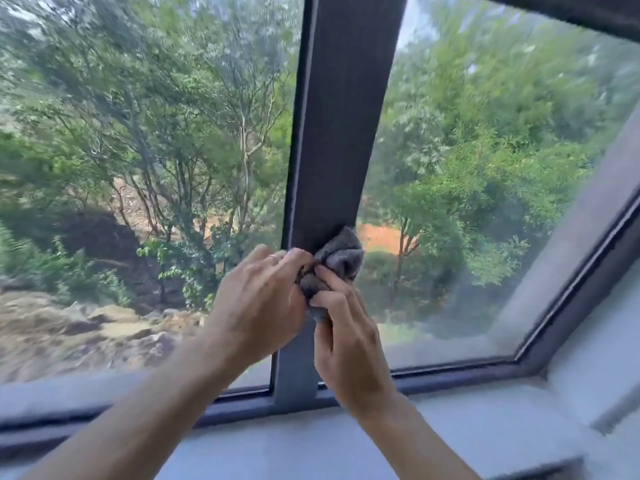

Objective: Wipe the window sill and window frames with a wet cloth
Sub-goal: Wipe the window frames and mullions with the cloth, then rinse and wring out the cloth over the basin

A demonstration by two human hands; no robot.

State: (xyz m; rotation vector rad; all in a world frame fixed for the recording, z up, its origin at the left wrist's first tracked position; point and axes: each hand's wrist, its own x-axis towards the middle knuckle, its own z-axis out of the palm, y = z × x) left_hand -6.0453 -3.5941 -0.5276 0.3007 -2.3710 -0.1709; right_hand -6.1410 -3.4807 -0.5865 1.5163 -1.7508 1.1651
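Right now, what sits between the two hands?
In the head view, the bunched grey cloth lies between the left hand and right hand, both gripping it against the dark vertical frame post.

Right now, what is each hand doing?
Left hand: fingers pinch the grey cloth.
Right hand: fingers curl round the same cloth, held at the dark window post.

Two hands: left hand (pixel 258 303) and right hand (pixel 349 336), both gripping one grey cloth (pixel 337 263). One dark upright frame post (pixel 341 133) in the middle. Two glass panes: left pane (pixel 145 168) and right pane (pixel 485 185). One pale window sill (pixel 311 441) along the near edge.
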